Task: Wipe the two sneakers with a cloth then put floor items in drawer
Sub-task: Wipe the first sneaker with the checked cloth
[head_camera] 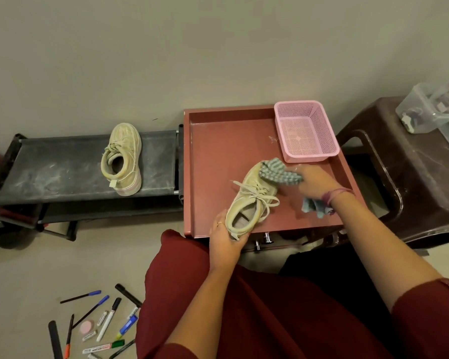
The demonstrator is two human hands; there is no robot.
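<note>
Nearby, pink basket (306,130) beside sneaker (252,200); pens (99,325) on floor.

On the red tray (213,141), the left hand (227,240) grips a sneaker (249,200) by its heel; the right hand (313,182) presses a checked cloth (279,172) against its toe.

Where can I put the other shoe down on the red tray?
The red tray is bare along its left wall, beside the held sneaker, and at the back, left of the pink basket. The front right is crowded: both hands and the cloth are there.
</note>
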